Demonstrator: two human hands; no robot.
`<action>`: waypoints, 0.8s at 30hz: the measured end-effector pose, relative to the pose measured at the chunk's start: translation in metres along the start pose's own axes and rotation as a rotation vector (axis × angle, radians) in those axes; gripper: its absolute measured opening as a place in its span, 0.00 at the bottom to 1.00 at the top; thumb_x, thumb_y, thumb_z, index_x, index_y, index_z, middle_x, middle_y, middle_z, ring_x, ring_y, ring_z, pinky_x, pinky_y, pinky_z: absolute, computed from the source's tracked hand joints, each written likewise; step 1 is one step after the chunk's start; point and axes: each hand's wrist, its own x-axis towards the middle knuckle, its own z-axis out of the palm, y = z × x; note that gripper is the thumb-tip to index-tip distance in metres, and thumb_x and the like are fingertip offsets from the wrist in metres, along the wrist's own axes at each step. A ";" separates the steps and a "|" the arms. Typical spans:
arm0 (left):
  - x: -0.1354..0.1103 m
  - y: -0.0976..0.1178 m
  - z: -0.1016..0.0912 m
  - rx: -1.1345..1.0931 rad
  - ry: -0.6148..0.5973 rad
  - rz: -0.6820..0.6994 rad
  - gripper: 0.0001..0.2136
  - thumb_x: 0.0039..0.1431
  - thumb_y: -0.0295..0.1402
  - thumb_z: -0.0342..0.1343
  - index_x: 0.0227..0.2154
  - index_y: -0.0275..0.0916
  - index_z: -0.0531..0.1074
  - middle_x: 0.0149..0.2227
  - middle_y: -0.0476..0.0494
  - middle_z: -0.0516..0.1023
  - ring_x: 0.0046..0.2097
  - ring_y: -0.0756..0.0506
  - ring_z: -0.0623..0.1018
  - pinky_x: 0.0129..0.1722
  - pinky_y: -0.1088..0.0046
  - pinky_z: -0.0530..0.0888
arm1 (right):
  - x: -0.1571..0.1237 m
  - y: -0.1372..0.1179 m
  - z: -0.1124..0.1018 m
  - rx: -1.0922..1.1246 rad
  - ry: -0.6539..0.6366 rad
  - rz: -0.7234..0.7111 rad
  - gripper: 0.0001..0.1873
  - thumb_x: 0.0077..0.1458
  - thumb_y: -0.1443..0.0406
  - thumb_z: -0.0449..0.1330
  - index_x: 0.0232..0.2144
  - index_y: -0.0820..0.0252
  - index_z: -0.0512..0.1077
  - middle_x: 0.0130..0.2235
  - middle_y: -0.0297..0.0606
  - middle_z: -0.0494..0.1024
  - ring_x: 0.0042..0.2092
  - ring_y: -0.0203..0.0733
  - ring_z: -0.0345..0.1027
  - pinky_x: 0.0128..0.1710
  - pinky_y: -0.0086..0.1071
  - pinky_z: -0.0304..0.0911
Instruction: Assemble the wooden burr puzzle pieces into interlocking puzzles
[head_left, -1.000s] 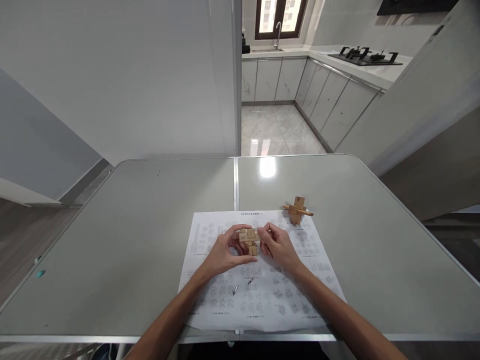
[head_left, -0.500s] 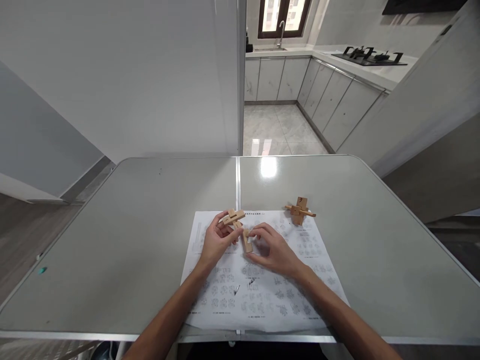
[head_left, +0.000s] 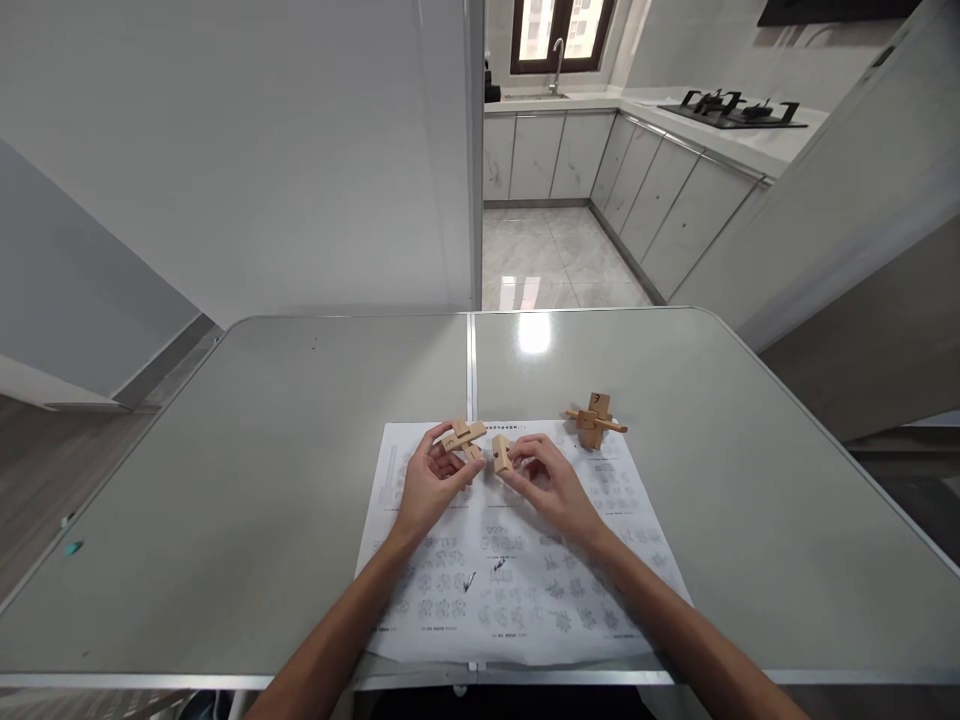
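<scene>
My left hand (head_left: 433, 482) is closed around a few interlocked wooden puzzle pieces (head_left: 465, 436), crossed over one another above the paper. Between the thumb and fingers of my right hand (head_left: 551, 490) is a single notched wooden block (head_left: 502, 454), tilted, with a gap separating it from the crossed pieces. Beneath both hands lies a printed instruction sheet (head_left: 517, 600) covered in small diagrams. An assembled wooden burr puzzle (head_left: 595, 422) with a dark mark on its top piece rests at the sheet's upper right corner.
The grey folding table (head_left: 225, 500) has a metal seam (head_left: 472, 365) down its middle. A small green bit (head_left: 73, 548) lies near the left edge. Beyond the table are a white wall panel (head_left: 300, 150) and a kitchen with a gas stove (head_left: 731, 112).
My right hand has turned its notched block and lifted it slightly, away from the left hand's pieces. The left hand keeps its hold. The whole view has shifted a little.
</scene>
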 end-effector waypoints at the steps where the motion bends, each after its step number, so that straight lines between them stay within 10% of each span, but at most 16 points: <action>1: 0.000 -0.001 0.000 0.000 -0.003 0.003 0.36 0.52 0.44 0.75 0.60 0.40 0.66 0.36 0.47 0.81 0.29 0.50 0.77 0.31 0.73 0.78 | 0.001 -0.001 -0.002 0.085 0.003 0.042 0.12 0.63 0.53 0.68 0.41 0.53 0.77 0.54 0.45 0.74 0.47 0.48 0.73 0.42 0.38 0.71; 5: 0.000 -0.002 -0.002 0.014 -0.016 0.004 0.36 0.53 0.44 0.74 0.61 0.41 0.66 0.36 0.48 0.80 0.29 0.49 0.77 0.32 0.72 0.78 | 0.006 -0.002 -0.010 0.546 -0.074 0.223 0.16 0.64 0.49 0.66 0.44 0.52 0.75 0.62 0.45 0.74 0.54 0.51 0.75 0.52 0.44 0.71; 12: -0.003 -0.001 -0.004 0.062 -0.050 0.008 0.36 0.53 0.45 0.74 0.61 0.41 0.67 0.39 0.44 0.83 0.33 0.47 0.80 0.34 0.71 0.79 | 0.008 -0.001 -0.009 1.001 -0.128 0.408 0.22 0.63 0.44 0.65 0.44 0.54 0.76 0.41 0.37 0.80 0.38 0.42 0.77 0.41 0.36 0.72; 17: -0.003 -0.001 -0.005 0.115 -0.066 0.026 0.34 0.54 0.45 0.74 0.60 0.42 0.68 0.42 0.42 0.84 0.36 0.46 0.81 0.36 0.71 0.79 | 0.007 0.003 -0.007 0.932 -0.251 0.498 0.32 0.65 0.38 0.56 0.24 0.57 0.67 0.26 0.32 0.68 0.21 0.32 0.52 0.19 0.28 0.50; 24: -0.002 -0.002 -0.004 0.138 -0.069 0.047 0.33 0.55 0.44 0.73 0.60 0.42 0.68 0.39 0.44 0.83 0.34 0.48 0.79 0.35 0.71 0.79 | 0.003 -0.005 -0.010 0.693 -0.353 0.508 0.20 0.68 0.47 0.60 0.35 0.55 0.66 0.26 0.25 0.62 0.22 0.29 0.45 0.20 0.24 0.43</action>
